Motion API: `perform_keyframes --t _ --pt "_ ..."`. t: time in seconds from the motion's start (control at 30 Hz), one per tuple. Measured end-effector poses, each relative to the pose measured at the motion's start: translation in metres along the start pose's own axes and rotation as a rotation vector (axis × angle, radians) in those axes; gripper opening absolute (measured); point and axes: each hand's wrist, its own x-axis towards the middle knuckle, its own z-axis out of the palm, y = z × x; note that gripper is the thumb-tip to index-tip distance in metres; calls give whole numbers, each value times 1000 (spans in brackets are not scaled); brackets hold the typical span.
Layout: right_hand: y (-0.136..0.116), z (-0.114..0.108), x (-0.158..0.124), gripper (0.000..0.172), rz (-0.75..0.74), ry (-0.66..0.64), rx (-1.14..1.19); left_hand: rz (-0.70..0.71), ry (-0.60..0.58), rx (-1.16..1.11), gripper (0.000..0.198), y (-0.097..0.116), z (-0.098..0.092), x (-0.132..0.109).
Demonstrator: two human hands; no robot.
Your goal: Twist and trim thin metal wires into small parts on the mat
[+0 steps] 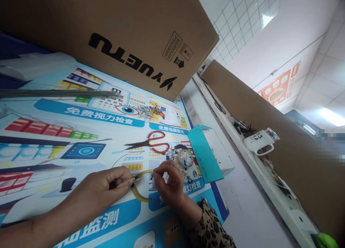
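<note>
My left hand (118, 183) is closed in a pinch, with thumb and forefinger pressed together. What it pinches is too small to make out. A thin wire (121, 157) curves up behind its knuckles. Opposite it, my right hand (171, 181) also pinches with its fingertips, and what lies in them cannot be told. Between the hands is a tool with two curved yellow handles (140, 195), like small pliers; its head is hidden near my left fingertips. Just beyond lie red-handled scissors (156, 144), blades pointing left.
A roll of wire or clear tape (185, 158) lies among small wire bits right of the scissors. A teal box (206, 156) stands at the table edge. Long thin rods (59, 93) lie at left. A large carton (113, 36) blocks the back. A white mug (258, 142) sits on the ledge.
</note>
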Motion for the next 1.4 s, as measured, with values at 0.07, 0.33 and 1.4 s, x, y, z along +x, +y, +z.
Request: perform_keyframes --t 0.07,0.33,1.4 --pt "0 0 0 12 9 -2 19 2 3 -27 34 -3 1 2" --pt "-1 -3 -2 7 110 -28 114 -16 -23 -163 41 -9 4 5" --pt "-6 24 14 29 604 -22 597 58 -108 -545 43 20 -27 16"
